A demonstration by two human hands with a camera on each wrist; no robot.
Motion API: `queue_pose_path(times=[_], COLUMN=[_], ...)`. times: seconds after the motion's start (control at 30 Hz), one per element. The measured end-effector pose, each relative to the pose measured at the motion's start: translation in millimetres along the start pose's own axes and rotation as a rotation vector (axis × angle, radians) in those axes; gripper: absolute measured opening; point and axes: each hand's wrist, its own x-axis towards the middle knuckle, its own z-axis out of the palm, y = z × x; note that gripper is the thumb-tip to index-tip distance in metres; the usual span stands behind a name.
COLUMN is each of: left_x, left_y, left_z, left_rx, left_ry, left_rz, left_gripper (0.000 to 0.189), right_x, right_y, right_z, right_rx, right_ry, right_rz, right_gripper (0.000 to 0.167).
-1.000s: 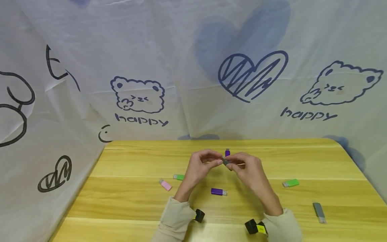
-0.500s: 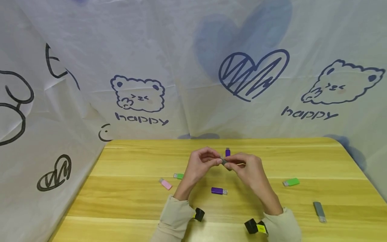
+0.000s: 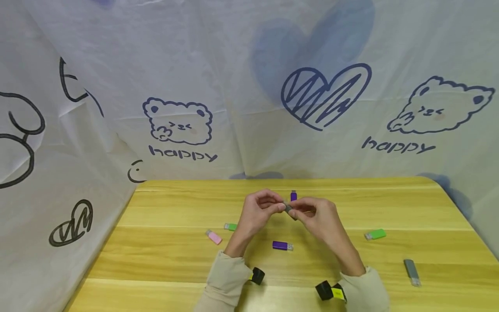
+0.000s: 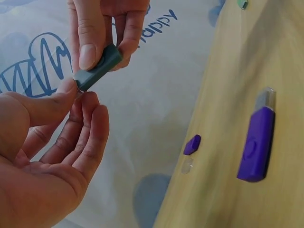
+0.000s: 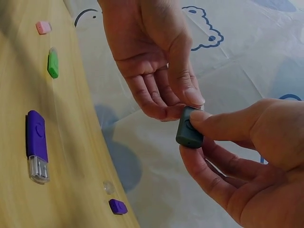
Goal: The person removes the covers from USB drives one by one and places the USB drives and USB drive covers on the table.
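Observation:
Both hands meet over the table around a grey USB flash drive (image 4: 100,69). My right hand (image 3: 321,219) pinches its body between thumb and fingers, the thumb lying on the flat face in the right wrist view. At the drive's other end, my left hand (image 3: 254,219) pinches the tip with thumb and forefinger. A sliver of clear plastic shows there in the left wrist view; the rest of that end is hidden by the fingertips. Closest below the hands lies a purple flash drive (image 3: 280,245) with a clear cap. Another purple drive (image 3: 293,196) lies just behind them.
On the wooden table (image 3: 175,268), a pink flash drive (image 3: 214,237) and a green one (image 3: 231,227) lie left. Another green drive (image 3: 375,234) and a second grey one (image 3: 411,272) lie right. A printed white cloth (image 3: 249,130) hangs behind the table.
The held grey drive shifts very slightly left between the fingers. Both hands otherwise keep nearly the same place and grip, and the drives on the table stay put.

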Motion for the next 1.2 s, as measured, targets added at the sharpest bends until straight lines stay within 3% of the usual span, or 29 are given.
queue_pose_path(times=[0.1, 0.27, 0.33, 0.6, 0.83, 1.07, 1.2], left_x=[-0.1, -2.7, -3.4, -0.1, 0.0, 1.1, 0.0], left_y=[3.6, 11.5, 14.1, 12.8, 11.3, 13.3, 12.8], left_z=[-5.7, -26.1, -31.8, -27.4, -24.7, -25.4, -25.7], left_rx=[-0.002, -0.039, -0.035, 0.008, 0.051, 0.075, 0.071], left_ry=[0.039, 0.202, 0.223, 0.11, 0.085, 0.066, 0.063], left_rz=[-0.01, 0.016, 0.026, -0.031, -0.054, -0.056, -0.069], left_gripper=[0.012, 0.009, 0.009, 0.01, 0.013, 0.012, 0.011], right_x=[0.8, 1.0, 0.7, 0.2, 1.2, 4.1, 9.2], right_y=[-1, 1, 2, 5, 15, 31, 42], right_z=[-1, -7, -11, -15, -18, -32, -37], right_rx=[-0.009, -0.02, -0.016, -0.022, -0.044, -0.035, -0.041], right_ry=[0.0, 0.001, 0.008, -0.009, 0.011, 0.06, 0.066], right_rz=[0.003, 0.025, 0.03, 0.056, 0.074, 0.203, 0.214], right_gripper=[0.011, 0.011, 0.011, 0.018, 0.017, 0.02, 0.021])
